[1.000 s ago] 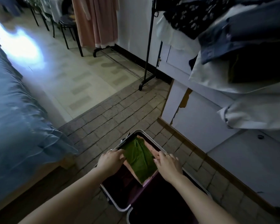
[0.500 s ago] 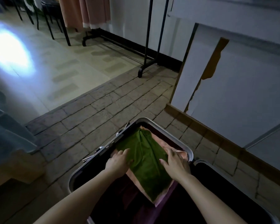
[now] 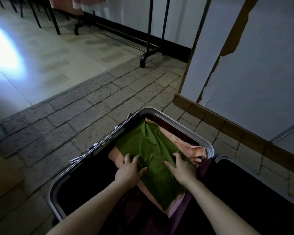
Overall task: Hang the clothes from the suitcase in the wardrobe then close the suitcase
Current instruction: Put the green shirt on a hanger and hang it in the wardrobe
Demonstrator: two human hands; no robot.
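An open suitcase (image 3: 185,123) with a silver rim lies on the brick-patterned floor. Inside it a folded green garment (image 3: 153,146) lies on top of a peach garment (image 3: 192,149) and dark purple cloth (image 3: 143,216). My left hand (image 3: 128,172) rests on the green garment's left edge with its fingers spread. On the right side of the same garment my right hand (image 3: 181,169) lies, fingers bent into the cloth. The suitcase's other half (image 3: 244,168) lies open to the right.
A white wardrobe panel (image 3: 255,61) with peeling veneer stands at the right behind a wooden base strip (image 3: 227,122). A black clothes rail foot (image 3: 148,55) stands beyond the suitcase. Chair legs (image 3: 46,16) and pink hanging cloth (image 3: 88,2) are at the far top.
The view has dropped closer to the suitcase; the hanging clothes at the top right are out of view. Both hands have slid nearer along the green garment.
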